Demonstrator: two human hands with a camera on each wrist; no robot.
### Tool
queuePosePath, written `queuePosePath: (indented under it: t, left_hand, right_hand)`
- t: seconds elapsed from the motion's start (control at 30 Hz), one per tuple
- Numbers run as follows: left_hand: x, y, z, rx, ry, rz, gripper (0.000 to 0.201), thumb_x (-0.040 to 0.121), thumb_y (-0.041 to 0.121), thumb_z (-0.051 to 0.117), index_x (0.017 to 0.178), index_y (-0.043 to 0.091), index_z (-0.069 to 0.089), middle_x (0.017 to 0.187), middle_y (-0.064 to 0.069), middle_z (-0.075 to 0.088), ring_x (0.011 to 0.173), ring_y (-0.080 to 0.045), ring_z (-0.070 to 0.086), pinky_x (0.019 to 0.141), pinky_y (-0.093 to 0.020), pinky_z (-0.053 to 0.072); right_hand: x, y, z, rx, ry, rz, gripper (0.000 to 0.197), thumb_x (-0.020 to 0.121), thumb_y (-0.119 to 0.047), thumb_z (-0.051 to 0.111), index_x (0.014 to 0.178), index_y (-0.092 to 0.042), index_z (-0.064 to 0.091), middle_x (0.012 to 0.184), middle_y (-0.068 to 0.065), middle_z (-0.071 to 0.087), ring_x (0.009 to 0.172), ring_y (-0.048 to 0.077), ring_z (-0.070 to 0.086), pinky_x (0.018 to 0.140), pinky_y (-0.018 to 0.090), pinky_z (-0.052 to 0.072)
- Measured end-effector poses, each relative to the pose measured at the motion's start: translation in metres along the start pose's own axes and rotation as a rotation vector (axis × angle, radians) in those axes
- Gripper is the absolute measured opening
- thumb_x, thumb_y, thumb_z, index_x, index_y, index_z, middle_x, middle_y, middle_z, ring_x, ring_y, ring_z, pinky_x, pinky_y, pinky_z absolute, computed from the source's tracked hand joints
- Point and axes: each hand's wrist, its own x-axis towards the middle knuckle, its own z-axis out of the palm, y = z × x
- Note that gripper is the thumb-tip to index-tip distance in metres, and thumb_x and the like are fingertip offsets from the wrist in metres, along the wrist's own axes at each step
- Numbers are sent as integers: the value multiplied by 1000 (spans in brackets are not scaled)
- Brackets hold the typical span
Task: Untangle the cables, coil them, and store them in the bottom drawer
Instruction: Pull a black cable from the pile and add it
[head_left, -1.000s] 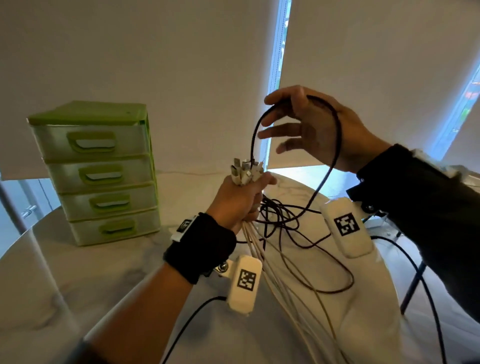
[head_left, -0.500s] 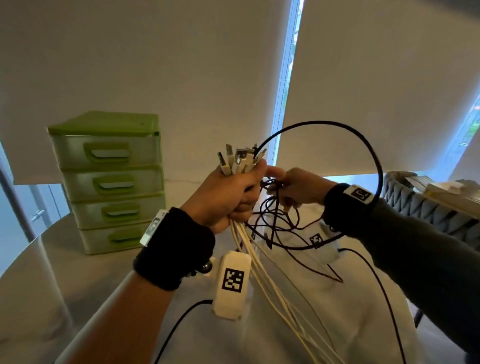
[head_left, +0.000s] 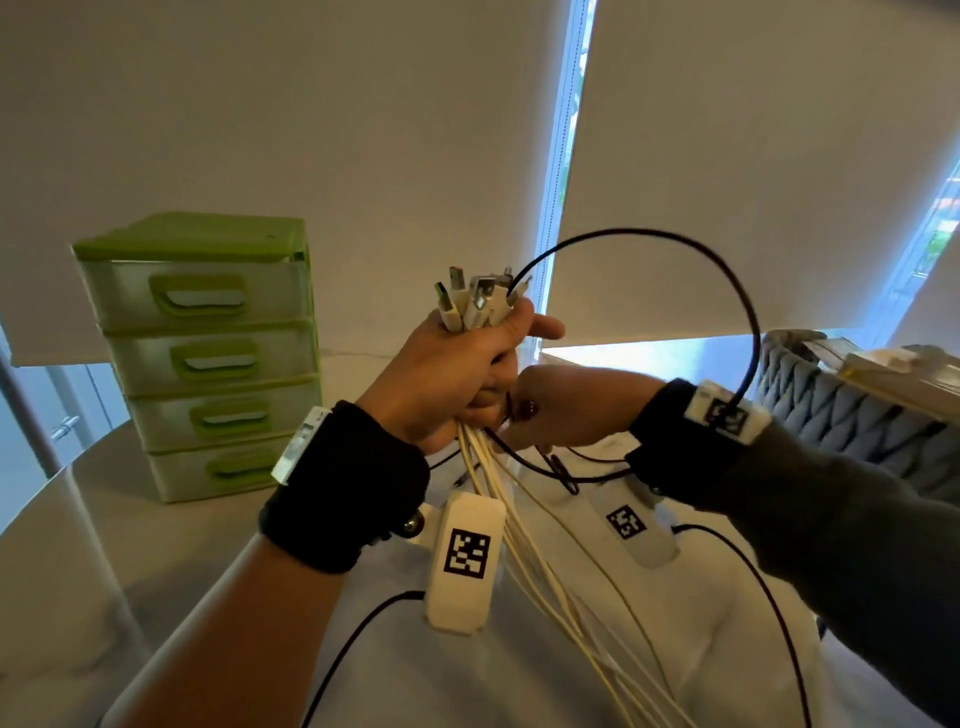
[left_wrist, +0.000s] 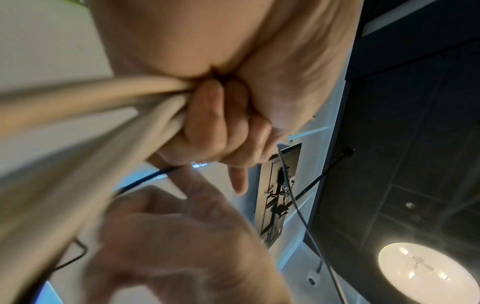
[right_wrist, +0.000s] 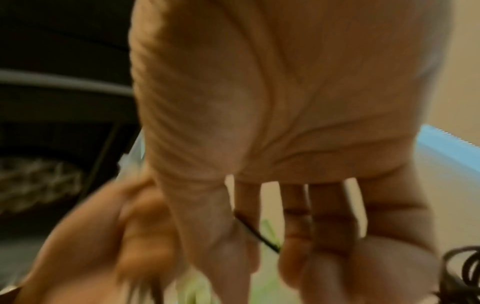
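My left hand is raised above the table and grips a bundle of white cables; their plugs stick up out of the fist. In the left wrist view its fingers curl tightly round the white cables. My right hand sits right under the left fist, pinching a thin black cable that arcs from the plugs over my right wrist. The right wrist view shows this black cable between thumb and forefinger. The green drawer unit stands at the back left with its bottom drawer closed.
A grey woven basket holding boxes stands at the right. More black cable lies on the pale table under my hands. White tagged camera modules hang below both wrists. Window blinds close off the back.
My right hand has come down from head height, carrying the black loop, to the underside of my left fist. The left hand has risen a little with the white bundle.
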Motion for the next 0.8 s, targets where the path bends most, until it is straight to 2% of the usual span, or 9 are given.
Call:
queuePosePath:
  t: [0.07, 0.17, 0.27, 0.33, 0.37, 0.43, 0.6, 0.67, 0.8]
  left_hand:
    - [-7, 8, 1, -32, -63, 35, 34, 90, 40, 50, 105, 16, 69, 49, 3, 27, 39, -8, 20, 37, -18, 21]
    - [-8, 9, -1, -38, -76, 76, 30, 84, 33, 57, 110, 19, 64, 48, 4, 27, 38, -7, 20, 37, -18, 19]
    - [3, -9, -5, 20, -1, 5, 4, 93, 16, 57, 91, 15, 61, 44, 9, 29, 36, -5, 21, 36, -17, 19]
    - [11, -27, -9, 5, 19, -96, 17, 95, 16, 56, 79, 16, 60, 44, 8, 27, 35, -5, 19, 35, -16, 18]
    - [13, -32, -11, -11, 3, -135, 15, 96, 19, 56, 82, 15, 62, 45, 7, 25, 35, -5, 18, 35, -15, 17]
    - [15, -38, -15, 13, -36, -173, 19, 96, 26, 55, 86, 13, 65, 47, 5, 25, 36, -6, 18, 35, -16, 17]
    - [18, -38, -22, 30, -7, -193, 26, 95, 32, 54, 77, 14, 61, 47, 5, 27, 36, -6, 20, 35, -16, 19]
    - [18, -40, -23, 10, 24, -194, 28, 96, 32, 53, 77, 13, 61, 47, 5, 27, 36, -6, 21, 34, -16, 19]
    - [20, -43, -19, 12, 77, -157, 30, 98, 33, 50, 95, 8, 66, 47, 6, 26, 36, -5, 20, 34, -16, 18]
  right_hand:
    - [11, 13, 9, -25, 17, 38, 24, 97, -38, 50, 79, -31, 63, 77, -7, 65, 70, 12, 63, 71, 27, 51]
    - [6, 21, 0, 177, 123, 2, 25, 99, -33, 49, 93, -17, 67, 87, 2, 69, 72, 14, 68, 68, 29, 53]
    - [-14, 9, -22, 526, 238, -155, 21, 101, -18, 46, 99, -11, 66, 86, 0, 70, 76, 18, 69, 66, 27, 52]
    - [-25, 2, -36, 672, 316, -262, 23, 101, -17, 45, 96, -14, 67, 86, 1, 70, 75, 23, 68, 64, 28, 49]
    - [-28, 1, -41, 703, 364, -294, 24, 101, -17, 44, 95, -14, 67, 87, 3, 69, 73, 23, 67, 63, 28, 47]
    - [-28, 2, -43, 700, 459, -298, 27, 102, -16, 42, 94, -13, 67, 84, 5, 67, 70, 23, 66, 61, 28, 45]
    - [-32, 11, -38, 784, 676, -240, 27, 103, -16, 41, 92, -12, 65, 77, 3, 66, 65, 20, 64, 59, 26, 44]
    - [-33, 18, -36, 693, 697, -194, 26, 103, -16, 42, 93, -12, 66, 77, 5, 65, 65, 21, 64, 59, 27, 44]
    - [-60, 38, -26, 411, 703, -154, 21, 99, -9, 47, 91, -16, 66, 75, 6, 65, 63, 14, 63, 55, 18, 43]
